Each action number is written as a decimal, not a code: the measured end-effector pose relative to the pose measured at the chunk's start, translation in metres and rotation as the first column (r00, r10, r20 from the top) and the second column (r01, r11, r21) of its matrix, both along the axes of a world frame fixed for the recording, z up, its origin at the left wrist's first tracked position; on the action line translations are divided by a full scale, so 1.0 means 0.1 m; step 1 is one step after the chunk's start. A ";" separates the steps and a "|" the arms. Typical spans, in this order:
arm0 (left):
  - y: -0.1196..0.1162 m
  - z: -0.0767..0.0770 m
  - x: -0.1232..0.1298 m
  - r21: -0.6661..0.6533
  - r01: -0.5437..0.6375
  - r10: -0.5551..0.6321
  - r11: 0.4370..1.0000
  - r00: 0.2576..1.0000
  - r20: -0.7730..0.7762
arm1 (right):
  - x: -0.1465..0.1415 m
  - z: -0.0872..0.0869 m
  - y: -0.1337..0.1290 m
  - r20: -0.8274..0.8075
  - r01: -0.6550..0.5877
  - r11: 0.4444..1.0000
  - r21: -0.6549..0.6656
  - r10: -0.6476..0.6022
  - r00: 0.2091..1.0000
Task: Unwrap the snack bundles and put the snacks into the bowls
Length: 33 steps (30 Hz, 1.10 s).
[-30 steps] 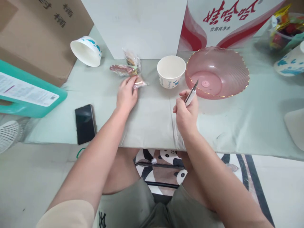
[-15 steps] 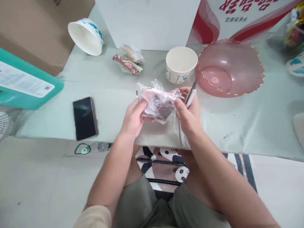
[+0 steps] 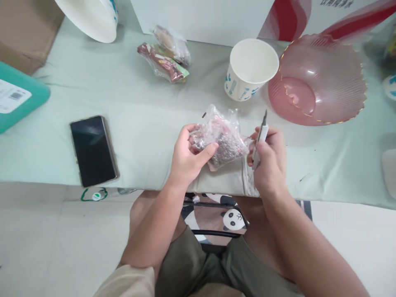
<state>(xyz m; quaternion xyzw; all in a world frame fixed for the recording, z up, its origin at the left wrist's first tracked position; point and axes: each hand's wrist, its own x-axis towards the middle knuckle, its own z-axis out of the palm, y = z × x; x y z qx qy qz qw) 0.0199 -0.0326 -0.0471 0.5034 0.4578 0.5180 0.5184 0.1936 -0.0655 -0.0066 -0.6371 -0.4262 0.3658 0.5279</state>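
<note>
My left hand grips a clear plastic packet with dark contents and some pink print, thumb on top. The packet is just above the table's front edge. To its right, my right hand is closed around a utility knife with a white handle, its dark blade pointing away from me. The right fingertips are close to the packet's right end; whether they touch it I cannot tell. Beyond the hands stands a white paper cup with blue print, beside a pink ribbed bowl with a gold wavy rim.
Two wrapped snacks lie at the back, near a white box. A tipped paper bowl is at back left. On the left are a phone and a green container. A cardboard box stands behind.
My right hand has moved right, away from the packet's middle, with the knife. My left thumb now lies across the packet. The view has shifted closer to the table.
</note>
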 end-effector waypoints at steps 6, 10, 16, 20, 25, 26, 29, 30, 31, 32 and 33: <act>-0.03 0.02 0.01 0.137 -0.067 0.089 0.988 0.982 -0.166 | -0.05 0.09 -0.14 -0.105 0.052 0.997 0.052 -0.047 0.993; -0.04 0.05 0.01 0.149 -0.148 0.177 0.978 0.963 -0.202 | -0.04 0.13 -0.25 -0.082 0.002 0.993 0.116 0.007 0.997; -0.06 0.13 0.01 0.118 -0.116 0.145 0.986 0.951 -0.275 | -0.12 0.13 -0.31 -0.279 -0.383 0.908 -0.170 0.328 0.903; -0.08 0.14 0.02 0.161 -0.082 0.130 0.984 0.941 -0.313 | -0.17 0.13 -0.31 -0.444 -0.436 0.865 -0.249 0.298 0.845; -0.09 0.14 0.03 0.234 -0.090 0.164 0.968 0.933 -0.319 | -0.17 0.16 -0.28 -0.492 -0.471 0.830 -0.299 0.288 0.821; -0.09 0.14 0.04 0.243 -0.100 0.177 0.965 0.931 -0.319 | -0.17 0.17 -0.28 -0.507 -0.482 0.823 -0.300 0.291 0.812; -0.10 0.14 0.05 0.266 -0.147 0.231 0.953 0.920 -0.317 | -0.18 0.17 -0.29 -0.540 -0.518 0.801 -0.301 0.305 0.785; -0.10 0.13 0.05 0.276 -0.166 0.252 0.947 0.916 -0.313 | -0.18 0.17 -0.30 -0.547 -0.529 0.795 -0.297 0.312 0.777; -0.10 0.12 0.05 0.289 -0.185 0.273 0.939 0.912 -0.305 | -0.19 0.17 -0.31 -0.553 -0.538 0.791 -0.290 0.320 0.769; -0.11 0.11 0.05 0.300 -0.204 0.294 0.932 0.910 -0.293 | -0.19 0.17 -0.33 -0.557 -0.548 0.787 -0.283 0.331 0.762; -0.11 0.10 0.05 0.308 -0.225 0.313 0.924 0.908 -0.277 | -0.19 0.17 -0.34 -0.555 -0.561 0.780 -0.277 0.347 0.756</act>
